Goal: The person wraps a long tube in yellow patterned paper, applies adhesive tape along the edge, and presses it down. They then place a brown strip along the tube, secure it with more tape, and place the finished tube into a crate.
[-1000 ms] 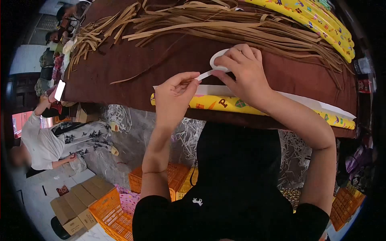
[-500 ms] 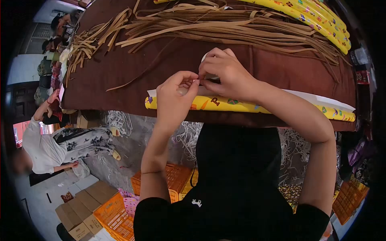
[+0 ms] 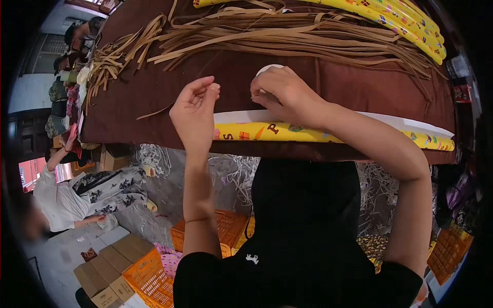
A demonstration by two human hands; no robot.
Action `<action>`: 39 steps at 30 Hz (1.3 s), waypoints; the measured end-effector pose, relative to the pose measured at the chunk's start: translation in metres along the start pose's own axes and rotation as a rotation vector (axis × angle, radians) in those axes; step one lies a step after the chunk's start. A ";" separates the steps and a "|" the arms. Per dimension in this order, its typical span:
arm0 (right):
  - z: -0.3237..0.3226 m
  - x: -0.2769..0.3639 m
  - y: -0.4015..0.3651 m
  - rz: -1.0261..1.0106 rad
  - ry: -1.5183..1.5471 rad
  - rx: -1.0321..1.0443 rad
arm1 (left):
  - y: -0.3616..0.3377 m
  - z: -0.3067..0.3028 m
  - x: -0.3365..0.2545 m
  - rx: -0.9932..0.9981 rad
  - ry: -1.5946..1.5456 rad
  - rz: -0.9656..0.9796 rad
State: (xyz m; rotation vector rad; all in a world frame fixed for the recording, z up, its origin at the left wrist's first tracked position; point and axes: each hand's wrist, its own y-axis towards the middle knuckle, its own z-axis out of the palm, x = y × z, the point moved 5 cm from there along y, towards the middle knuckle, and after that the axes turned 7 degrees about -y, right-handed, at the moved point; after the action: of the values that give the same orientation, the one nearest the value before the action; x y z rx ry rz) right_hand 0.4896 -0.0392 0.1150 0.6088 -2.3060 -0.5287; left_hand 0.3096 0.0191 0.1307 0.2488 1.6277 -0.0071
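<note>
My left hand [image 3: 194, 115] is raised over the left end of a yellow patterned roll of wrapping paper [image 3: 308, 134], thumb and forefinger pinched on a small pale bit that looks like a piece of tape. To its right, my right hand [image 3: 288, 95] curls around a white round roll [image 3: 270, 67], seemingly tape, mostly hidden behind the fingers. The paper roll lies along the near edge of the brown cloth-covered table [image 3: 380, 92], its white inner side showing along the far edge.
Long brown strips [image 3: 267, 38] lie in a heap across the table. More yellow rolls [image 3: 411, 33] are at the back right. Orange crates [image 3: 149, 280], cardboard boxes [image 3: 115, 262] and white shredded strips [image 3: 236, 174] are on the floor. Another person [image 3: 61, 205] stands at the left.
My hands were together at the fingertips; now my left hand has drawn away to the left with the small pale piece. My right hand stays almost in place with the white roll.
</note>
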 end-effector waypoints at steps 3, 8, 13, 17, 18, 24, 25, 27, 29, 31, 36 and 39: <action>0.016 -0.009 0.015 0.019 0.062 0.006 | 0.007 -0.022 -0.002 -0.025 -0.098 0.083; 0.061 -0.041 0.060 0.093 0.035 -0.051 | 0.027 -0.076 0.014 -0.079 -0.184 0.098; 0.118 -0.060 0.110 0.129 0.035 -0.020 | 0.042 -0.162 0.042 -0.116 0.124 0.092; 0.145 -0.065 0.130 0.139 0.016 -0.012 | 0.041 -0.199 0.053 0.055 0.546 0.152; 0.153 -0.067 0.137 0.138 0.022 -0.013 | 0.044 -0.210 0.063 0.052 0.593 0.177; 0.177 -0.076 0.158 0.223 0.076 0.054 | 0.052 -0.249 0.114 0.180 0.861 0.053; 0.186 -0.082 0.165 0.266 0.084 0.089 | 0.059 -0.255 0.128 0.223 0.871 0.022; 0.205 -0.087 0.182 0.270 0.077 0.092 | 0.071 -0.273 0.152 0.275 0.837 -0.044; 0.205 -0.086 0.185 0.230 0.127 0.058 | 0.064 -0.284 0.182 0.302 0.665 -0.119; 0.208 -0.084 0.182 0.214 0.122 0.027 | 0.062 -0.287 0.199 0.382 0.581 -0.214; 0.203 -0.082 0.176 0.198 0.140 0.016 | 0.056 -0.289 0.215 0.278 0.582 -0.385; 0.200 -0.080 0.171 0.209 0.144 0.016 | 0.053 -0.289 0.221 0.279 0.723 -0.395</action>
State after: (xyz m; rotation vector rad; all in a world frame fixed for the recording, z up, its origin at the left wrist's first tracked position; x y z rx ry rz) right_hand 0.3545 0.1834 0.0262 0.3938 -2.2059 -0.3554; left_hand 0.0226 0.1502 -0.0581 0.1421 2.3766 -0.4981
